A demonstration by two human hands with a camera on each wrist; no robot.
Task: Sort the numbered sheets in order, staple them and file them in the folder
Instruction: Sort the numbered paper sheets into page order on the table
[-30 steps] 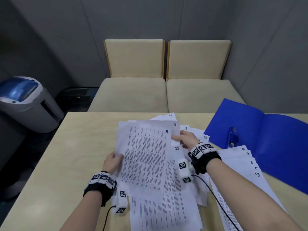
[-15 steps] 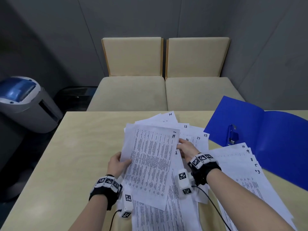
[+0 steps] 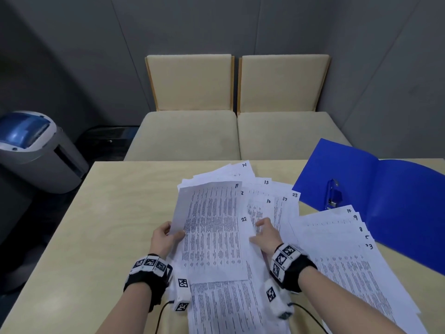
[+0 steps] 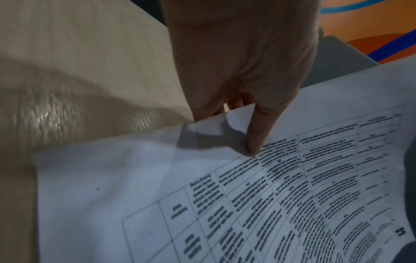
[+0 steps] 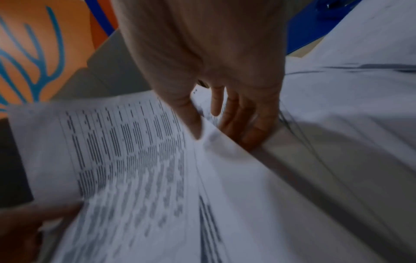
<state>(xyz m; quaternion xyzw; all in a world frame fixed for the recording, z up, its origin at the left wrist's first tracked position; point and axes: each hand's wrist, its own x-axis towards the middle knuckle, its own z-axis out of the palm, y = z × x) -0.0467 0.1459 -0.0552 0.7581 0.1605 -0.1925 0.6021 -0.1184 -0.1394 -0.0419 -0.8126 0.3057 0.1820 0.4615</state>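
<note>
Blue folder (image 3: 395, 208) lies open — left hand (image 3: 165, 239) pinches sheet 11 (image 3: 212, 230); right hand's (image 3: 267, 236) grip relaxed.

White sheets (image 3: 214, 232) are printed with black tabular text and marked with black handwritten numbers. The folder (image 3: 395, 203) is seen in solid blue. A pale, light wood grain is noted on the table (image 3: 115, 213). Cream upholstery with tan wooden edging is observed on the chairs (image 3: 190, 83). Black wristbands (image 3: 147, 278) are fitted with white blocks bearing black-and-white square markers.
</note>
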